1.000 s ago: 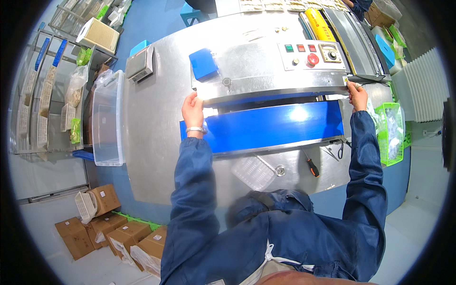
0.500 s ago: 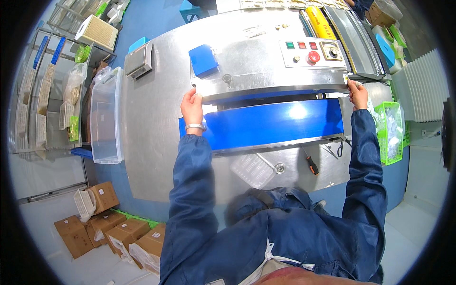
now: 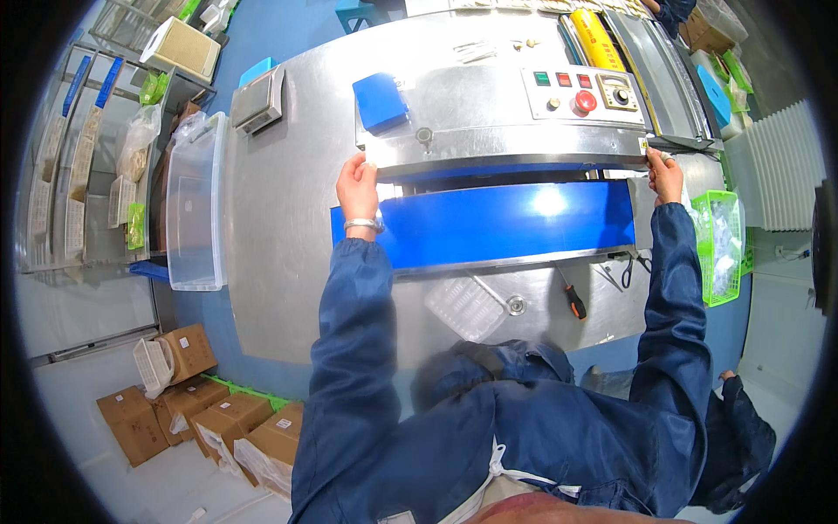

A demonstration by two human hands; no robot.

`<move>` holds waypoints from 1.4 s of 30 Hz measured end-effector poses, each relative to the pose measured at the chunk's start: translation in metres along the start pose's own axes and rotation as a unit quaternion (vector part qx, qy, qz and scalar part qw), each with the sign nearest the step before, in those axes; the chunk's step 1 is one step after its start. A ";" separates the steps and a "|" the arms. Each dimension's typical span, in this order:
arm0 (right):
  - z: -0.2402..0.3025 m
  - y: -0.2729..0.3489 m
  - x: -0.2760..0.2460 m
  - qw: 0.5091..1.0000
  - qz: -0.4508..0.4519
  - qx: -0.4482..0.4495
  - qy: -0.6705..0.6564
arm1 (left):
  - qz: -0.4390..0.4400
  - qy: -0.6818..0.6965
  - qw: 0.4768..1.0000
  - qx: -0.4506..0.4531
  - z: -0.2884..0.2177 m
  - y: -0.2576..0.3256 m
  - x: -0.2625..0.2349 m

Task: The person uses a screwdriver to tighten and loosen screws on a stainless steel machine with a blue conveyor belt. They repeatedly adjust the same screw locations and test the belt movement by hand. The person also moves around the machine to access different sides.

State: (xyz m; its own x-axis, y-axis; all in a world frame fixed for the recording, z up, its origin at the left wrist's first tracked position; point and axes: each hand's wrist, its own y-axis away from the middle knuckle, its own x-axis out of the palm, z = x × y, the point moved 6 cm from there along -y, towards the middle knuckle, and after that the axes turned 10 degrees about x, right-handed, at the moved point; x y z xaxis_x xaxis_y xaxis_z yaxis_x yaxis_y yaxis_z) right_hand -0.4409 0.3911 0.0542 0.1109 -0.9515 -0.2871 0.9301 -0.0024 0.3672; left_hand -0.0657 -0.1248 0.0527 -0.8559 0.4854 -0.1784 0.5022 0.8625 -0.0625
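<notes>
A stainless steel machine has a long steel cover (image 3: 515,147) above a wide blue conveyor belt (image 3: 506,223). My left hand (image 3: 357,188) is closed on the cover's left front corner, its fingertips partly hidden. At the opposite corner, my right hand (image 3: 666,177) pinches the cover's right end. A dark gap shows between the cover's front edge and the belt. On the machine's top are a control panel (image 3: 583,93) with coloured buttons, a red knob and a dial, and a blue box-shaped block (image 3: 381,102) at the left.
A screwdriver (image 3: 573,299), scissors (image 3: 627,272) and a clear plastic tray (image 3: 465,306) lie on the near steel table. Left stand a small steel scale-like box (image 3: 258,100) and a clear bin (image 3: 196,210). A green basket (image 3: 721,249) is at right. Another person's dark sleeve (image 3: 740,428) shows lower right.
The view has shifted slightly, moving the machine a little in the picture. Both hands keep their hold on the cover. Another person has come into view at the lower right.
</notes>
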 end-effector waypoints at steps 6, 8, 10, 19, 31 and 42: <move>-0.002 -0.003 -0.001 1.000 0.002 -0.008 0.007 | 0.001 0.010 1.000 0.005 0.004 -0.001 0.000; -0.004 -0.005 -0.002 1.000 0.009 0.004 -0.002 | 0.002 -0.004 1.000 -0.001 0.009 -0.003 -0.002; -0.003 -0.006 -0.003 0.999 -0.006 -0.008 0.047 | 0.008 -0.005 1.000 0.020 0.011 -0.006 -0.003; -0.017 0.021 -0.014 0.998 -0.041 -0.022 -0.050 | 0.008 0.023 0.999 -0.024 0.017 -0.010 -0.008; -0.146 0.130 -0.063 0.998 -0.048 0.037 0.026 | -0.037 0.004 0.999 -0.038 0.022 0.018 -0.059; -0.009 0.078 -0.002 0.994 -0.060 -0.050 0.083 | 0.051 -0.080 0.985 0.147 -0.048 0.110 -0.006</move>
State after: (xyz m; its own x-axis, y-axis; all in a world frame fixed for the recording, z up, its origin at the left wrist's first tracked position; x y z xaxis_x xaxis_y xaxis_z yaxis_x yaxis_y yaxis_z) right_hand -0.3655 0.3951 0.0757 0.0455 -0.8827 -0.4678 0.9695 -0.0739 0.2338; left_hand -0.0109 -0.0256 0.0944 -0.7805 0.5187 -0.3490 0.6189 0.7199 -0.3142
